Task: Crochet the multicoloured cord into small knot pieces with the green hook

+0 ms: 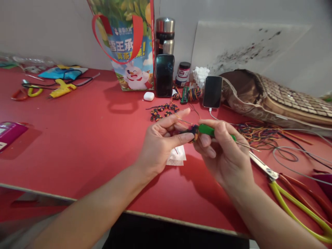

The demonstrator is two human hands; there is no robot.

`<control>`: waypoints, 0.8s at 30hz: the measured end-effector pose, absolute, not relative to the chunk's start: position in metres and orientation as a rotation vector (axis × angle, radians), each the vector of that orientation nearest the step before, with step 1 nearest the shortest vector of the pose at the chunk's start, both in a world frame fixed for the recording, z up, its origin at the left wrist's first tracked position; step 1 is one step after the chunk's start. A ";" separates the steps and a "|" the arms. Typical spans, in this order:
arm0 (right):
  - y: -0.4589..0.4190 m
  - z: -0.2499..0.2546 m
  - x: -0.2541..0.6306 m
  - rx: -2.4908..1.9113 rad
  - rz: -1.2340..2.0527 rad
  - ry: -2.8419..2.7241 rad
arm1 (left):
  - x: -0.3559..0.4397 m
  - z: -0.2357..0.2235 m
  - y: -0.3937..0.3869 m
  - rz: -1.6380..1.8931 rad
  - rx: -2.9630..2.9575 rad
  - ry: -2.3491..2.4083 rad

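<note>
My left hand (160,143) pinches a small crochet piece (193,130) of dark, purple and orange yarn between thumb and fingers. In my right hand (229,154) is a crochet hook (206,130) with a green handle. Its thin metal shaft sticks out behind toward the right; the working end is hidden at the piece. A strand of yarn runs over my left fingers. Just beyond my hands lies a curled chain of finished multicoloured crochet work (158,112). Beneath them a white paper tissue (178,157) rests on the red table (90,145).
Large scissors (273,176) lie at right, near tangled yarn ends (255,135) and a grey cable. Behind stand a gift bag (137,74), phones (164,76), a thermos (165,31) and a jar (183,73). A yellow glue gun (61,88) lies far left.
</note>
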State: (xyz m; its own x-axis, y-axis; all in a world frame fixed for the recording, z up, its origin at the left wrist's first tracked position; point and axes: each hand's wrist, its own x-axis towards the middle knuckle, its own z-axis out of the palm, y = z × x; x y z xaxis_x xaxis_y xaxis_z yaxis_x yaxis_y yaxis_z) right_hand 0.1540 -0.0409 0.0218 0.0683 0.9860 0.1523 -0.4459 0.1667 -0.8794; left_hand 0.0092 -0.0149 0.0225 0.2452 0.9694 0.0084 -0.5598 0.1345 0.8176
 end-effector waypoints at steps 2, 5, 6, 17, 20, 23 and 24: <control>-0.041 0.020 0.147 -0.766 1.230 -0.855 | 0.012 0.022 -0.017 1.281 0.819 0.661; -0.040 0.017 0.142 -0.757 1.262 -0.812 | 0.010 0.020 -0.016 1.301 0.801 0.685; -0.039 0.016 0.142 -0.750 1.275 -0.809 | 0.009 0.019 -0.015 1.297 0.795 0.682; -0.044 0.010 0.143 -0.701 1.280 -0.930 | 0.007 0.021 -0.010 1.288 0.713 0.668; -0.045 0.005 0.150 -0.706 1.166 -1.109 | 0.005 0.022 -0.011 1.264 0.697 0.692; -0.042 0.001 0.159 -0.799 0.895 -1.373 | 0.006 0.021 -0.013 1.237 0.665 0.716; -0.041 0.000 0.161 -0.840 0.788 -1.456 | 0.006 0.021 -0.014 1.233 0.655 0.728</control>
State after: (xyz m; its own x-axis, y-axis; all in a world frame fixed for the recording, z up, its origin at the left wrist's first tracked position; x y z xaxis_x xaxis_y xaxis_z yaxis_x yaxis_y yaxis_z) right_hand 0.1608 -0.0406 0.0003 -0.0191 0.8621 0.5063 0.0475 0.5066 -0.8609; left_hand 0.0063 -0.0138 0.0207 0.1698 0.9762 -0.1350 -0.5902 0.2104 0.7794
